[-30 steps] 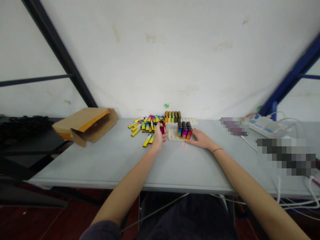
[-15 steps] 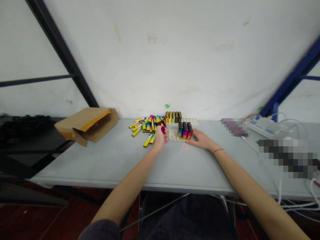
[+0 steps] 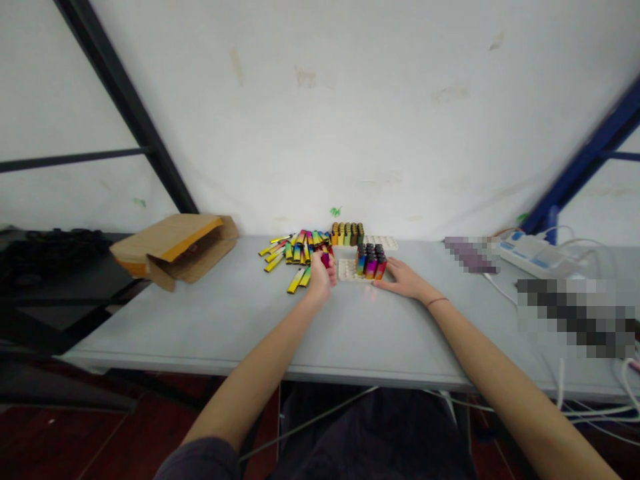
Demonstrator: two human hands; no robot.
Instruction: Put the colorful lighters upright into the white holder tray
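My left hand point(image 3: 320, 275) is closed around a pink rainbow-coloured lighter point(image 3: 325, 259), just left of a white holder tray point(image 3: 346, 270). Several rainbow lighters point(image 3: 370, 261) stand upright in the right part of that tray. My right hand point(image 3: 403, 278) lies flat on the table with fingers stretched, touching the tray's right side. A loose pile of colourful lighters point(image 3: 293, 253) lies on the table behind my left hand.
A second tray point(image 3: 380, 241) with a row of orange and green lighters point(image 3: 346, 234) stands by the wall. An open cardboard box point(image 3: 173, 248) lies at the left. A power strip point(image 3: 533, 257) and white cables point(image 3: 590, 400) are at the right. The grey table point(image 3: 250, 327) has black and blue frame bars on either side.
My left hand has lifted slightly with the pink lighter and shifted a little towards the tray. My right hand has stayed where it was.
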